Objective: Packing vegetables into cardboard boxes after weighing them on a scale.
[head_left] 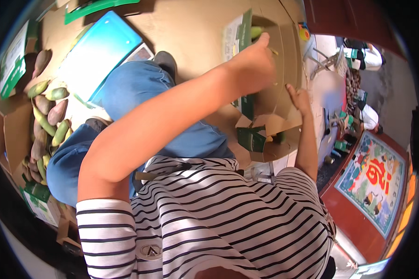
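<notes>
Reaching across the lap, the left hand is seen at the open top of a cardboard box, fingers curled together w/ the index stretched toward a green mango just past the fingertips. Whether that mango is actually pinched can't be told; the fingers are bunched, not spread, and the contact pt is hidden by the knuckles. The mango sits right at the box's upper edge, beside a green-and-white flap.

The right hand is laid flat against the box's side wall, just below and to the right of the left hand, fingers open and pressed on the cardboard; nothing is gripped in it. Below this hand a second green flap is folded out, and a bit of another green fruit shows near the box's lower corner.

Well apart from both hands, far to the left, a pile of mangoes is heaped in another open carton, green, yellow-green and purplish ones mixed. A blue-and-white sheet lies betw. that pile and the knees. Blue jeans and a striped shirt fill the lower middle.

To the right of the right hand, a patterned mat is laid on a red floor, and another person in white is seen at the far edge.
</notes>
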Available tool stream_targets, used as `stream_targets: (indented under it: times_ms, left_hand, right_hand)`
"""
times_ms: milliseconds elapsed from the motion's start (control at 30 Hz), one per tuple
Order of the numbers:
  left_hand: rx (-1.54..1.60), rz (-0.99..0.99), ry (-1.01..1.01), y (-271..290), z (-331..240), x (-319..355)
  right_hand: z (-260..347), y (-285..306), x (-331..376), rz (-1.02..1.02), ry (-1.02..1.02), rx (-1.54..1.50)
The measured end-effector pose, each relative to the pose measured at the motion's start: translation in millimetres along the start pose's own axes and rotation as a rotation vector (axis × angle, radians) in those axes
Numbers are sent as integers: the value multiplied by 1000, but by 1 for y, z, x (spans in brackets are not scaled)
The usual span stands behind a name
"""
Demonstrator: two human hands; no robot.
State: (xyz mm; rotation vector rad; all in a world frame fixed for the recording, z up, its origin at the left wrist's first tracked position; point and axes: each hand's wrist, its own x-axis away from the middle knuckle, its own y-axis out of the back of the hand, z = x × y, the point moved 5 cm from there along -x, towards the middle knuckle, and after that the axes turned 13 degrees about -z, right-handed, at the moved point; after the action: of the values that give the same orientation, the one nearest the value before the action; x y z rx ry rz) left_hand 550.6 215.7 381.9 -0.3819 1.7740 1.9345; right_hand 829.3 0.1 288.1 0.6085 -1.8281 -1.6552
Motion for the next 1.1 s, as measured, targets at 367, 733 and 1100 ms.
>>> stream_targets:
  times_ms: [367,733,1100]
  left_hand:
    - [382,-9,676,129,91,107]
    - [197,-55,909,104,91,209]
    - [-188,298,968,85,93,246]
  right_hand:
    - [-233,-107,99,-16,-675,-221]
    - [-42,71,-77,-862,-124,-369]
    - [606,86,-193,485,38,-1777]
